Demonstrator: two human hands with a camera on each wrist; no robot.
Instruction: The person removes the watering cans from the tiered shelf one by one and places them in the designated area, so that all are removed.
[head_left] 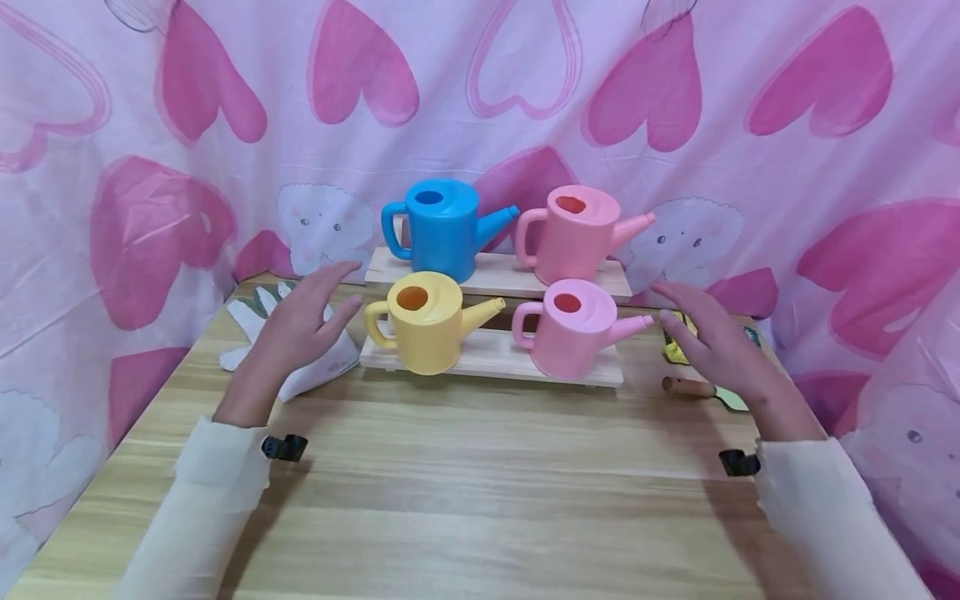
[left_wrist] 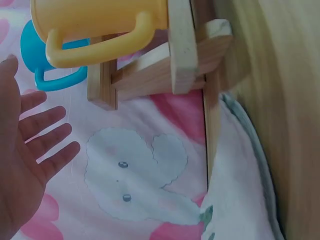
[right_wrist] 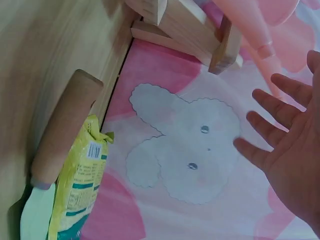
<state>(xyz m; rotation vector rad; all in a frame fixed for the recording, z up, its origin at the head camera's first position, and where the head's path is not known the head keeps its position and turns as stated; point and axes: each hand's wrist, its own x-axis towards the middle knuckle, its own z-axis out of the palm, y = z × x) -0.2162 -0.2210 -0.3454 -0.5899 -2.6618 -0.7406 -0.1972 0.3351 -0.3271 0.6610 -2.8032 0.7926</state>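
Four watering cans stand on a two-step wooden rack: blue (head_left: 444, 229) and salmon pink (head_left: 576, 237) on the upper step, yellow (head_left: 429, 325) and light pink (head_left: 572, 329) on the lower, spouts pointing right. The left hand (head_left: 298, 321) hovers left of the yellow can with fingers extended, touching nothing; the left wrist view shows its spread fingers near the yellow handle (left_wrist: 100, 52). To the right of the pink spouts, the right hand (head_left: 708, 342) is held up, fingers extended and holding nothing. Its palm (right_wrist: 295, 165) shows in the right wrist view.
A white glove (head_left: 318, 371) lies on the table (head_left: 480, 483) at the left, partly behind the left hand. At the right are a small tool with a brown wooden handle (head_left: 688, 387) and a yellow-green packet (right_wrist: 82, 185). A heart-patterned curtain (head_left: 442, 50) hangs behind the rack.
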